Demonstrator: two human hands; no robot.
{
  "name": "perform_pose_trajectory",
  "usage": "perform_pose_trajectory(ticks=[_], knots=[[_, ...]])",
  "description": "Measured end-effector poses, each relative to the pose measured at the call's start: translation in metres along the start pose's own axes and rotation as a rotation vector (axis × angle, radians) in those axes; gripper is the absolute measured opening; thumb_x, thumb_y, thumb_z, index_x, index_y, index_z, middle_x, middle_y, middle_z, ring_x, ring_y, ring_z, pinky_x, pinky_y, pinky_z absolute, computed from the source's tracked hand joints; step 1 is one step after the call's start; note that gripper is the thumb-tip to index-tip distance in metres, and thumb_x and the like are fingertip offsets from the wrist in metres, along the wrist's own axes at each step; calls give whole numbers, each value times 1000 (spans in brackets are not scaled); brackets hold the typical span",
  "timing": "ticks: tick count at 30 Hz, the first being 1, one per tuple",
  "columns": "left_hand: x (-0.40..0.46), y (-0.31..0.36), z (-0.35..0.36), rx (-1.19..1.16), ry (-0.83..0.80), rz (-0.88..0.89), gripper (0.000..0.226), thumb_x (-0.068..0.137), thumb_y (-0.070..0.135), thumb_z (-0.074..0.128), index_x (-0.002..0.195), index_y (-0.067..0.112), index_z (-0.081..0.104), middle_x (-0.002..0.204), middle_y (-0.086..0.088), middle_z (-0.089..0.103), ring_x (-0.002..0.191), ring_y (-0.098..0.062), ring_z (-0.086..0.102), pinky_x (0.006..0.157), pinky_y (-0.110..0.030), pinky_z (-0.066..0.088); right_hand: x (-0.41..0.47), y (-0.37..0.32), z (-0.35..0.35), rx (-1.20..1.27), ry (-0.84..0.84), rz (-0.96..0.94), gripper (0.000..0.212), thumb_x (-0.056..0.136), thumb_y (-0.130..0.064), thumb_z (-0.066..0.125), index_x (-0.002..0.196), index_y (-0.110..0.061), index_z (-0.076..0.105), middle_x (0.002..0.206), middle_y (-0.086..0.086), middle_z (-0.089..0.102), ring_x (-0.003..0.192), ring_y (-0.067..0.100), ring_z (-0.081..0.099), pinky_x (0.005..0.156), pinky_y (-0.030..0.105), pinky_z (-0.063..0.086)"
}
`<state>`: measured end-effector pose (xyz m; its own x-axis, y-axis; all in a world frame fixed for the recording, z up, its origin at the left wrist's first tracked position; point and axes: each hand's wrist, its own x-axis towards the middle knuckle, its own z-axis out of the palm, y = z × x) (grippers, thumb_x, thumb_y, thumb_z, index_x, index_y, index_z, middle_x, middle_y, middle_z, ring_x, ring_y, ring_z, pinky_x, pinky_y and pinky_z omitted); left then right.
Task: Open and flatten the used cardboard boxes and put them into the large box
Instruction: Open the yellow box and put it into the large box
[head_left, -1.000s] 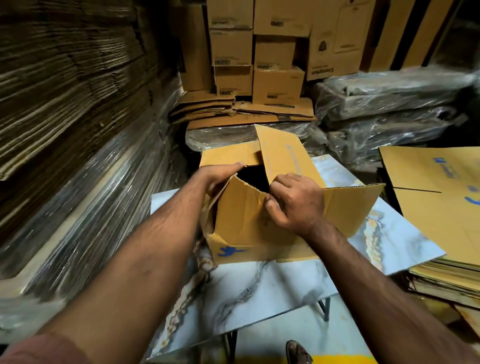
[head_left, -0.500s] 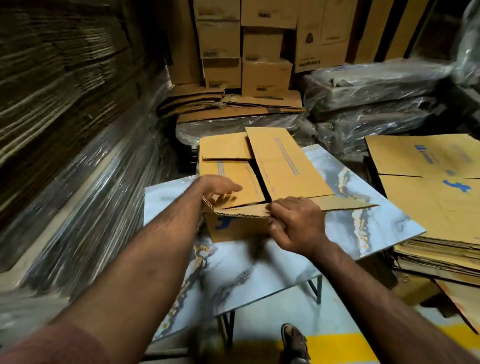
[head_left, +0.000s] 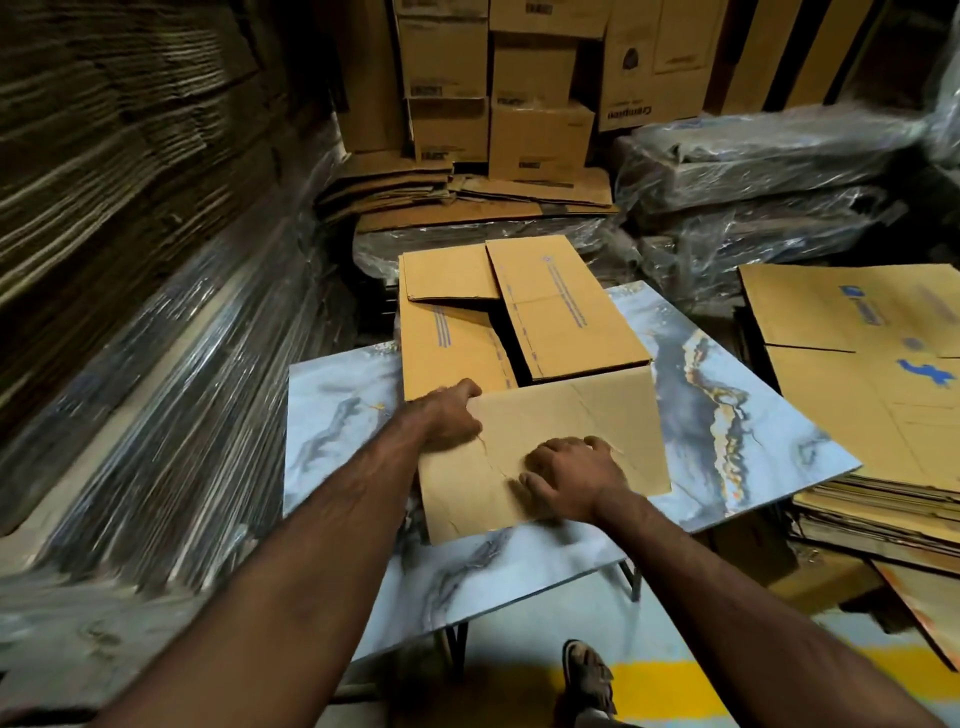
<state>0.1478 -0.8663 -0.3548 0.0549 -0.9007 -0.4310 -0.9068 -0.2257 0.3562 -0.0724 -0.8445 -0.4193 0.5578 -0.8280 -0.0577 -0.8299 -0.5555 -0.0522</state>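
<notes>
Now the box (head_left: 519, 374) lies almost flat on the tabletop (head_left: 727, 415); half a sec ago its near side was only partly pushed down, and a sec ago it stood up like a real box. Its near panel is folded down toward the person, and the far flaps lie open and flat-ish, w/ a dark gap between them.

Left hand (head_left: 449, 418) holds the left edge of the near panel, thumb on top and fingers curled under it. Right hand (head_left: 571, 478) presses down on the panel w/ fingers bent; it pushes, it doesn't grab anything.

What could go wrong:
- panel hangs a bit over the near edge of the tabletop, so a hard push there could tip the box off onto the floor
- cardboard is already creased and cracked by the right hand, so more force may rip it
- far flaps aren't fully flat, so they may spring back up when the hands let go
- tabletop looks smooth, so the box could slide away
- left fingers are under the edge and could get pinched

Writing: box has blue stripes and a line of blue print, too small to read. Flat cardboard stack (head_left: 862, 374) on the right, near the tabletop, shows a blue logo and blue marks, can't read them. Stacked boxes (head_left: 540, 140) at the back have small labels, too blurry. One back box (head_left: 654, 62) has a dark word, seems upside down, can't make it out. Plastic-wrapped bundles (head_left: 753, 171) sit behind, and wrapped cardboard (head_left: 130, 260) fills the left side
</notes>
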Motion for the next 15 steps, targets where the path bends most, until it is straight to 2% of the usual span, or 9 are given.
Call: perform_pose_trajectory(ticks=[3, 5, 7, 8, 10, 12, 14, 15], knots=[[4, 11, -14, 91, -117, -31, 59, 92, 28, 58, 145, 29, 34, 130, -7, 58, 104, -27, 61, 88, -39, 55, 18, -4, -13, 56, 263, 5, 42, 97, -46, 35, 86, -18, 65, 91, 5, 67, 87, 29, 63, 78, 37, 40], [5, 24, -26, 188, -247, -26, 50, 95, 22, 57, 142, 22, 41, 119, -10, 63, 93, -26, 62, 76, -35, 52, 35, -10, -27, 163, 404, 17, 40, 98, -40, 39, 80, -15, 64, 83, 9, 66, 79, 34, 62, 66, 37, 42], [7, 38, -34, 275, -353, 12, 39, 99, 16, 50, 138, 12, 48, 120, -16, 63, 88, -26, 55, 71, -34, 44, 56, -17, -43, 278, 464, 25, 43, 96, -42, 34, 84, -14, 64, 85, 11, 65, 80, 34, 60, 65, 39, 45], [7, 43, -36, 319, -369, 30, 36, 100, 15, 47, 135, 8, 52, 125, -17, 62, 91, -25, 53, 73, -32, 41, 68, -19, -49, 342, 449, 27, 46, 96, -45, 30, 88, -14, 63, 89, 10, 65, 83, 34, 60, 67, 40, 46], [11, 46, -32, 404, -295, 35, 37, 101, 21, 46, 132, 5, 57, 133, -16, 57, 102, -25, 54, 82, -32, 42, 95, -22, -58, 517, 392, 22, 45, 99, -46, 26, 94, -16, 59, 94, 9, 63, 86, 31, 58, 69, 39, 43], [20, 38, -19, 367, -132, -62, 47, 98, 39, 48, 139, 16, 51, 144, -16, 43, 124, -31, 48, 100, -40, 43, 120, -27, -66, 773, 305, 53, 40, 105, -43, 28, 99, -14, 55, 98, 8, 61, 89, 26, 56, 74, 35, 37], [29, 29, -5, 329, -15, -145, 64, 95, 53, 48, 150, 23, 32, 155, -15, 21, 143, -35, 23, 113, -49, 28, 139, -31, -68, 1025, 170, 131, 47, 107, -44, 26, 120, -9, 54, 119, 9, 58, 109, 26, 54, 88, 34, 37], [33, 25, 1, 345, -21, -166, 72, 95, 57, 47, 154, 25, 22, 160, -15, 9, 149, -35, 9, 117, -53, 17, 146, -33, -67, 1080, 113, 159, 53, 107, -45, 24, 133, -7, 49, 132, 9, 53, 122, 26, 49, 98, 33, 34]])
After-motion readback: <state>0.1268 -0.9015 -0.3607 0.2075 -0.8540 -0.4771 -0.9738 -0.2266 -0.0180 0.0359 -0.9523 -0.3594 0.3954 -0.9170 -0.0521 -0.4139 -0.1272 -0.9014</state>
